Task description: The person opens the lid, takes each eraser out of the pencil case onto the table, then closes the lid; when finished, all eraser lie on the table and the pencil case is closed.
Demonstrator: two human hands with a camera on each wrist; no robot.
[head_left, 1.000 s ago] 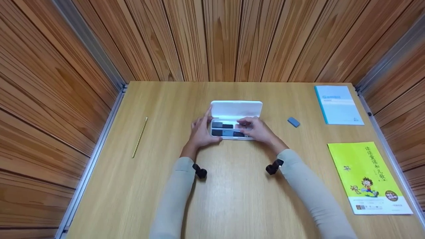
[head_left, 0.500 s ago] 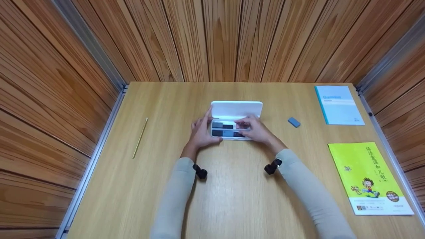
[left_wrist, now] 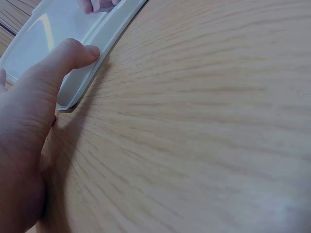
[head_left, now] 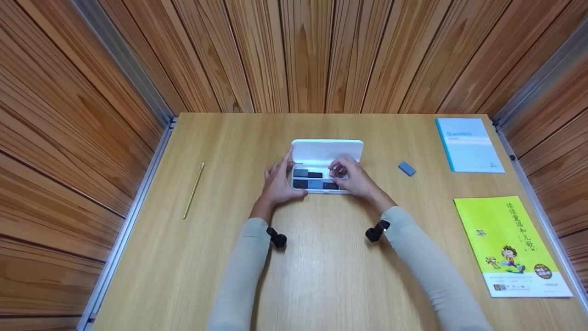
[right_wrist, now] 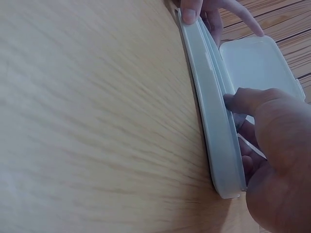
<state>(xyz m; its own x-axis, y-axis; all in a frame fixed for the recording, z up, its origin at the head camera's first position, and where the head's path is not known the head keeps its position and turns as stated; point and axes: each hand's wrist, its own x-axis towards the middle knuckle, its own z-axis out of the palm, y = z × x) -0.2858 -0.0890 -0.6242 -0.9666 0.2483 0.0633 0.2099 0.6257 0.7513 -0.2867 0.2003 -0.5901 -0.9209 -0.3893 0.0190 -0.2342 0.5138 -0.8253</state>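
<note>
A white pencil case [right_wrist: 209,102] lies on the table with its lid [head_left: 321,151] raised at the back. My left hand [head_left: 279,182] grips the case's left end, thumb on the front rim and a finger up against the lid. Inside the right part of the case, my right hand [head_left: 351,178] pinches a small pinkish block [left_wrist: 102,6] that looks like an eraser, mostly covered by the fingers. Dark and grey-blue blocks fill much of the two compartments, among them a grey block [head_left: 300,173] and a blue-grey block [head_left: 315,184].
A blue eraser [head_left: 406,168] lies right of the case. Far left is a gold pencil [head_left: 193,191]. Along the right side lie a pale blue notebook [head_left: 471,149] and a yellow-green book [head_left: 500,230]. Wood-panelled walls [head_left: 308,55] enclose the table's back and sides.
My right hand's fingers have shifted slightly right within the case and drawn in around the pinkish block. The left hand and the case stay put.
</note>
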